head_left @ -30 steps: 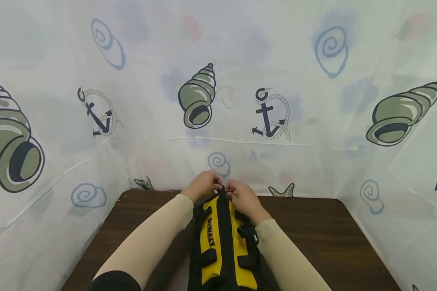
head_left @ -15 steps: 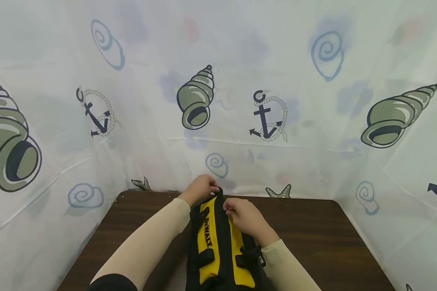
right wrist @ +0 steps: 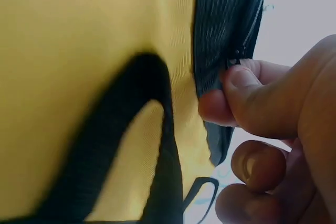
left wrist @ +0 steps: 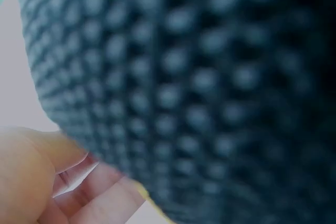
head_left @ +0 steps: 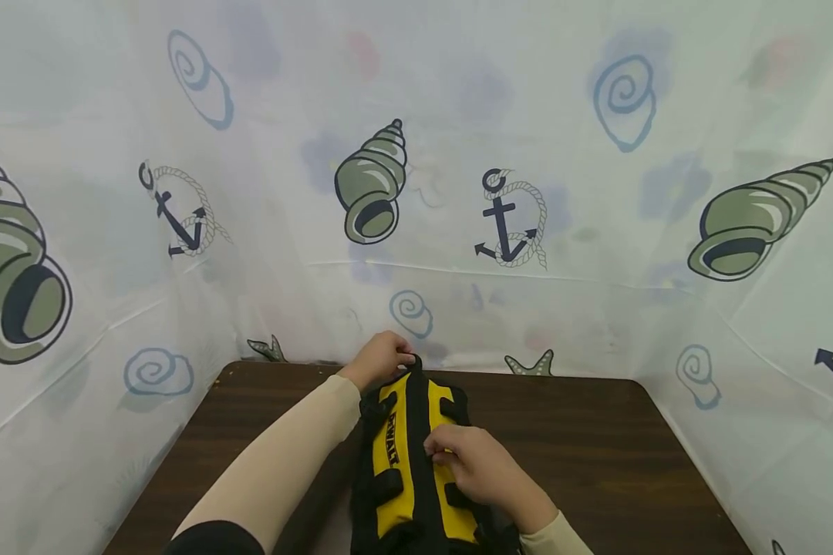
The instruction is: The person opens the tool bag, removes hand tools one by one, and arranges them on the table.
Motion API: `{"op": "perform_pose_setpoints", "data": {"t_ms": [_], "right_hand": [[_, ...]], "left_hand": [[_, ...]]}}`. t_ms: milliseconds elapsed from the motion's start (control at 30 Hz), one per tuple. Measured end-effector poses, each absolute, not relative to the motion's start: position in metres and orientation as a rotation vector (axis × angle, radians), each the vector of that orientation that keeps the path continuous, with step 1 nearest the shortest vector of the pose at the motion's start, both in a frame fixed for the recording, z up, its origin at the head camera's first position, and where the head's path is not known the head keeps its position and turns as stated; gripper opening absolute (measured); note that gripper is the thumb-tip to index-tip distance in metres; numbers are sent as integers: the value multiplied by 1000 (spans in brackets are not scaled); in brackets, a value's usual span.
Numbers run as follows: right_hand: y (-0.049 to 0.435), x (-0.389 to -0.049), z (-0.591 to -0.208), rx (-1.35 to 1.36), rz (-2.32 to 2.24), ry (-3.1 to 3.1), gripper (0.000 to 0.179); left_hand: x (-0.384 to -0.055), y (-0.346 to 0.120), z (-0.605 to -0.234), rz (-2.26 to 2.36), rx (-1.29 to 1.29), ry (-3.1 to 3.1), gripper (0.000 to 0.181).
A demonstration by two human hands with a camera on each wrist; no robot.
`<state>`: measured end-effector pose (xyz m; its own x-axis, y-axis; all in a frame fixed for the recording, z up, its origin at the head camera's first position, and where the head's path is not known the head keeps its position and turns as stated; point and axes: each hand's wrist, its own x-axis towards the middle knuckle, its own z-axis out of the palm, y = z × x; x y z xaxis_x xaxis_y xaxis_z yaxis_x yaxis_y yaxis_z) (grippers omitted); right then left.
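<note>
A yellow and black DeWalt tool bag (head_left: 403,412) lies lengthwise before me, with a black zipper strip (head_left: 423,493) down its middle. At the far end, my left hand (head_left: 379,360) pinches the bag's black end tab (head_left: 418,361). In the left wrist view, black woven fabric (left wrist: 157,77) fills most of the frame and covers part of that hand. About halfway along the strip, my right hand (head_left: 482,470) pinches the small zipper pull (right wrist: 234,62) between thumb and forefinger. Its other fingers are curled.
Black strap loops (head_left: 389,486) stick out along both sides of the bag. It lies on a dark wood-grain table (head_left: 583,462). A white curtain (head_left: 458,92) printed with shells and anchors hangs close behind the table and on both sides.
My right hand has moved from the bag's far end towards me along the zipper strip. The left hand stays at the far end, on the tab.
</note>
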<state>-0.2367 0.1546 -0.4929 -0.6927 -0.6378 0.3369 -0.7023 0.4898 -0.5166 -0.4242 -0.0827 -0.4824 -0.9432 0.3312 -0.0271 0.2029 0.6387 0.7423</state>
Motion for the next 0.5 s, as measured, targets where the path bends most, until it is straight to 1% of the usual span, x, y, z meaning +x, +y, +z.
{"op": "perform_pose_setpoints", "data": {"t_ms": [200, 500], "right_hand": [[166, -203, -491, 1280, 1002, -2579, 19], [176, -168, -484, 1376, 1099, -2605, 20]], "left_hand": [[-426, -82, -484, 1225, 417, 2674, 15], [-428, -81, -488, 1267, 383, 2689, 16]]}}
